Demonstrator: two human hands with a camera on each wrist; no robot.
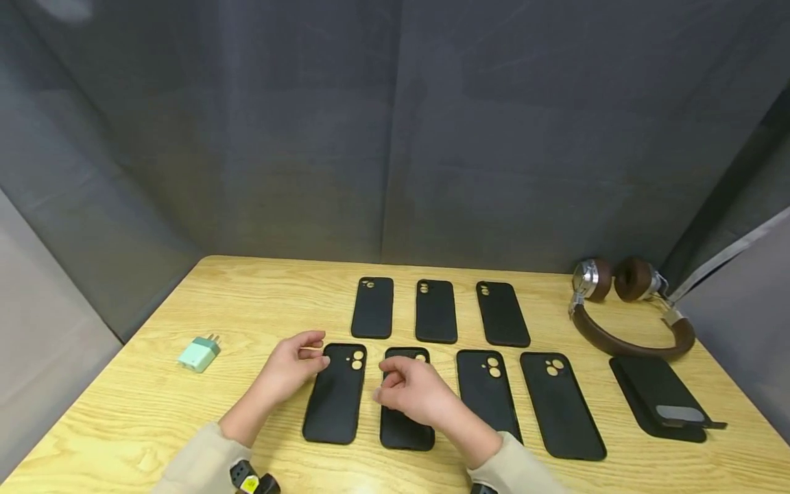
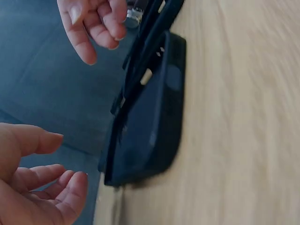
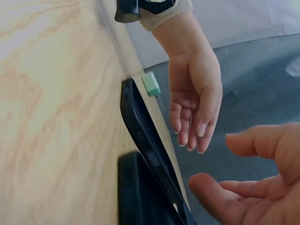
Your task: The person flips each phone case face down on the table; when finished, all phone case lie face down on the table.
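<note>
- Phone case (image 1: pixel 333 398) at the left end of the near row: flat on the wooden table (image 1: pixel 123 425), hollow side up, long axis running away from the person and leaning slightly right at its far end, camera cutouts in the far right corner.
- Second phone case (image 1: pixel 410 429), just to its right: long axis almost straight away from the person, a cutout showing at far right; the right hand (image 1: pixel 416 391) partly hides it in the head view.
- Left hand (image 1: pixel 290 370): at the first case's left edge as the head view shows it, thumb and fingers apart with nothing between them; the left wrist view shows it clear of the cases.
- Right hand: above the second case, thumb and fingertips parted, holding nothing.
- Third phone case (image 1: pixel 487 391) and fourth phone case (image 1: pixel 564 412): farther right in that row, far ends slanting left, cutouts toward far right.
- Far-row cases (image 1: pixel 435 315): three, with cutouts at far left.
- Materials: cases matte black with rounded corners, near ones with raised rims; table pale yellow with wavy grain.
- Plug adapter (image 1: pixel 199 353): two-tone green block at left, metal prongs pointing away.
- Headphones (image 1: pixel 617 343): brown padded band and cups, silvery fittings, at far right.
- Black folding holder (image 1: pixel 663 391): near the headphones, bearing a grey rounded strip.
</note>
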